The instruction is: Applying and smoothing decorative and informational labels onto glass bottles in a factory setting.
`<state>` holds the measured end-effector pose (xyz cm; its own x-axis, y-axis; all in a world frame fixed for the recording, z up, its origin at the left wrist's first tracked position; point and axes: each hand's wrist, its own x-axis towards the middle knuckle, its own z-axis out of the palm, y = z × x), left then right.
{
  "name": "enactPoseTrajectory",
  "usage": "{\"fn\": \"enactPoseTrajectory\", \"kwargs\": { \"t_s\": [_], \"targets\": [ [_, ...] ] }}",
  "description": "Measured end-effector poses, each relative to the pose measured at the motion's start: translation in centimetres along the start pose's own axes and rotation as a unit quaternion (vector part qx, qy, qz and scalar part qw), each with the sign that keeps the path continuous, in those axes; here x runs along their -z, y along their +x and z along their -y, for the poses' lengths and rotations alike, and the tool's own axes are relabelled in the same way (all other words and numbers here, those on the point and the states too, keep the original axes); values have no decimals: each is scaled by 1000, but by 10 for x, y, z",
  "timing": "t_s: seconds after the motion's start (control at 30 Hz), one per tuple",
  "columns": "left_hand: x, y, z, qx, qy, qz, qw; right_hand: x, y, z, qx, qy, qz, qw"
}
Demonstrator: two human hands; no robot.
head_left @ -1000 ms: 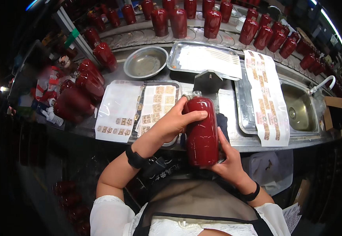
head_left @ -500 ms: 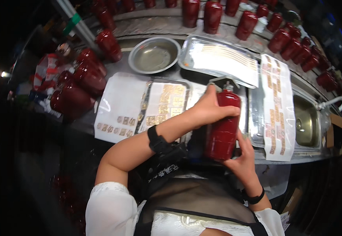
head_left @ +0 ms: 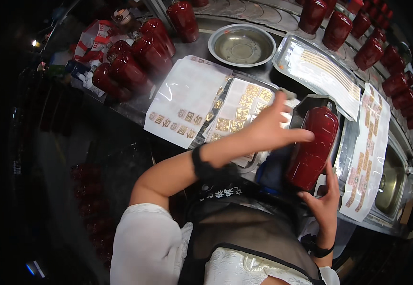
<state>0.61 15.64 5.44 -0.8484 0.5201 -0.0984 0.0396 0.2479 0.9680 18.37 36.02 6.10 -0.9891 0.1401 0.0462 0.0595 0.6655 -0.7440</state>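
Holding the left hand [head_left: 280, 126] wide open at the upper left side of a red bottle [head_left: 314, 147], with the thumb stretched across its front and the index finger pointing up, away from it. Hard to tell whether pressing on the surface with that thumb or merely keeping it over it. Keeping the right hand [head_left: 325, 204] half open, low on the other side, with fingers along the bottle's right edge near the base and the thumb at its bottom corner. Apparently touching there, but too unclear to call a firm grip.

As for the bottle, placed between the two hands, to the right of the left one and above the right one. Tilted in view, with its neck toward the upper right and its base toward the lower left. Glossy deep red, streaked with pale reflections, rounded at the shoulders and topped with a short clear neck. Set in front of a dark stand [head_left: 302, 105], near a dark blue cloth [head_left: 273, 171] on the left. Close also to a sheet of gold labels [head_left: 237, 111] beyond the left forearm, and well apart from a round metal basin [head_left: 242, 46].
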Motion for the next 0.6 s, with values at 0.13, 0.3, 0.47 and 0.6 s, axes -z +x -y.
{"fn": "enactPoseTrajectory", "kwargs": {
  "t_s": [0.13, 0.3, 0.47, 0.6],
  "targets": [
    [111, -40, 34, 95, 61, -112, 987, 17, -4, 4, -86, 42, 36, 995],
    [195, -72, 93, 123, 526, -265, 799, 16, -1, 0, -114, 82, 17, 990],
    [211, -80, 91, 180, 569, -322, 735, 13, 1, -3, -119, 74, 23, 990],
    [244, -70, 110, 245, 477, -297, 790, 13, 1, -5, -97, 68, 4, 993]
  ]
}}
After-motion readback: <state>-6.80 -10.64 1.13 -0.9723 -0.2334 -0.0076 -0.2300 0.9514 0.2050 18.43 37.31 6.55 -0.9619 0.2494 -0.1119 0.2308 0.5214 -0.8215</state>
